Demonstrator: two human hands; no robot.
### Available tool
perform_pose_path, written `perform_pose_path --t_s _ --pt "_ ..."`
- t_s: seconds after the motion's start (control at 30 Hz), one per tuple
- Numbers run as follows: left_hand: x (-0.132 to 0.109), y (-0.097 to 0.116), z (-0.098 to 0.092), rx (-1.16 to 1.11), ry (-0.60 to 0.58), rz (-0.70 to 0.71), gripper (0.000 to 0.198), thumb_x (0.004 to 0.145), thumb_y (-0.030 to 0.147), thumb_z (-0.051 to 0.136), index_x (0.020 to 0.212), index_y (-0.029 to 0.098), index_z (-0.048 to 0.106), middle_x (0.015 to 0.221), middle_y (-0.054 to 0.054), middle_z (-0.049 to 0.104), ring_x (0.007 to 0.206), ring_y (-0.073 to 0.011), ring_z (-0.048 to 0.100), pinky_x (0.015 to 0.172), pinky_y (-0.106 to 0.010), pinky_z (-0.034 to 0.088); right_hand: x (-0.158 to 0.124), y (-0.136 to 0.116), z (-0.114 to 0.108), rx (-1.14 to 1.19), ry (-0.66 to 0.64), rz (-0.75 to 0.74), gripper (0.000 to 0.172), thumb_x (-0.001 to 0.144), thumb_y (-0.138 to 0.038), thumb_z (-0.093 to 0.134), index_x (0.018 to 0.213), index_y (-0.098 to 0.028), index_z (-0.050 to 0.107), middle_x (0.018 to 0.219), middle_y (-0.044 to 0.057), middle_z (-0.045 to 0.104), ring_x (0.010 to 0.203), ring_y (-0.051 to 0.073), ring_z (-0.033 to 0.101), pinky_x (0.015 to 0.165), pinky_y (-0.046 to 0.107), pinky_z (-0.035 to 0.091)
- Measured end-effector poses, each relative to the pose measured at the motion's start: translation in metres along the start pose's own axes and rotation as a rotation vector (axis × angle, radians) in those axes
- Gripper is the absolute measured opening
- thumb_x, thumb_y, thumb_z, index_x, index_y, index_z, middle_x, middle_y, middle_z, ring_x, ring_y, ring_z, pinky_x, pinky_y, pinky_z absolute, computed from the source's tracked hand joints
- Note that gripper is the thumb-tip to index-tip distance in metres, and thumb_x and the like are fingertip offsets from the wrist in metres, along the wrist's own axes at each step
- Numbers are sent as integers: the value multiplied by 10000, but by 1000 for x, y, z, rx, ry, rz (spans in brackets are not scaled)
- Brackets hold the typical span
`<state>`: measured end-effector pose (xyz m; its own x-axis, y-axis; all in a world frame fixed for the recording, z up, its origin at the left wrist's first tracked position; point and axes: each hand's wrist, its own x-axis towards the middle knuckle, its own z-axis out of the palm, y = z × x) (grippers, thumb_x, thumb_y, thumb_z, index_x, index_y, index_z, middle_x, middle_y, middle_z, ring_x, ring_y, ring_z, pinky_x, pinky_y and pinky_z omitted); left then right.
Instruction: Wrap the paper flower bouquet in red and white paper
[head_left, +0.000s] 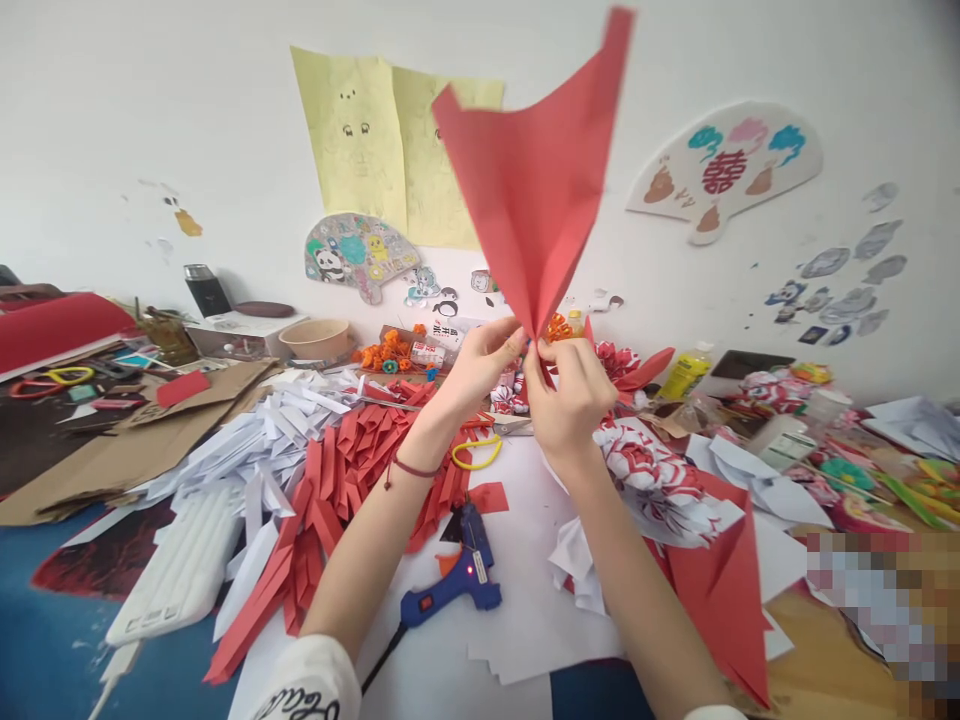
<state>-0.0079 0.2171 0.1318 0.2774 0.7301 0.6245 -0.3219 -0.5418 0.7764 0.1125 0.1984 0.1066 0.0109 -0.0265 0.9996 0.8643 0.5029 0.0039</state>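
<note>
A folded sheet of red paper (534, 165) stands up above the table, fanned wide at the top and gathered to a narrow point at the bottom. My left hand (484, 362) pinches that gathered point from the left. From the right, my right hand (568, 392) grips the same point, its fingers curled. Below my hands lies a blue glue gun (459, 575) with a small red light on. Strips of folded red paper (356, 455) are heaped left of my left forearm. Red-and-white folded paper pieces (649, 465) lie beside my right forearm.
White folded paper strips (251, 430) and a white power strip (180, 565) lie on the left. Yellow-handled scissors (480, 452) rest behind the glue gun. A yellow bottle (686, 370), another red sheet (720, 580) and white papers (761, 480) are on the right. The wall rises behind.
</note>
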Motion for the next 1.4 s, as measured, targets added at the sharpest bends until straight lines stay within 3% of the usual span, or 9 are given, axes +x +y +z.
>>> perform_pose_path --t_s 0.2,0.37,0.47,0.63,0.83,0.97,1.17,1.27,1.4 --pt "0 27 -23 95 147 153 400 744 260 741 1139 252 679 1238 -67 697 1158 -246 641 932 -344 536 -6 5 6 -43 -117 -123 227 945 -145 546 727 -200 517 679 23 601 649 153 568 609 290 377" --pt "-2 35 -31 -73 518 155 262 764 311 771 983 212 667 1106 -84 732 1098 -254 681 902 -346 563 -14 3 14 117 -165 -290 261 932 -105 551 695 -200 495 670 21 573 637 145 544 606 286 392" --pt "0 29 -37 -123 658 154 224 727 273 789 889 185 662 1009 -77 750 1027 -250 702 843 -320 577 -20 1 18 193 -144 -320 268 913 -70 572 689 -196 495 680 28 579 657 139 563 601 276 398" --pt "1 22 -38 -169 731 142 126 732 213 747 820 173 666 937 -60 761 1000 -232 705 831 -299 571 -25 -1 20 163 -108 -250 222 905 -75 576 730 -200 520 695 32 596 669 144 582 603 267 427" --pt "1 20 -38 -302 733 60 168 757 204 731 910 180 667 1091 -67 753 1072 -237 691 846 -298 582 -20 -7 18 233 -54 -46 186 915 -111 580 769 -207 516 681 -4 568 613 122 546 606 254 462" --pt "5 17 -49 -289 782 68 196 846 274 667 1034 217 659 1269 -51 698 1214 -221 633 920 -286 577 -21 -6 18 198 -65 -46 197 915 -122 565 753 -215 503 670 -3 553 616 133 536 598 264 450" --pt "8 8 -65 -296 805 13 176 819 222 643 995 228 641 1180 -48 725 1221 -221 631 936 -293 572 -24 -1 18 180 -91 3 213 932 -141 539 737 -214 495 668 0 533 611 133 518 604 262 435" --pt "5 8 -74 -79 796 143 315 753 257 725 1050 217 626 1175 -82 708 1169 -246 652 969 -348 553 -20 2 16 159 -156 -10 211 951 -142 516 750 -207 506 698 12 550 643 140 533 628 263 431" --pt "-5 21 -90 692 968 367 573 733 222 744 1267 234 537 1353 -128 597 1349 -296 488 1108 -449 417 -10 8 10 35 -245 -98 206 966 -135 488 774 -194 533 746 46 587 714 176 558 669 293 408"
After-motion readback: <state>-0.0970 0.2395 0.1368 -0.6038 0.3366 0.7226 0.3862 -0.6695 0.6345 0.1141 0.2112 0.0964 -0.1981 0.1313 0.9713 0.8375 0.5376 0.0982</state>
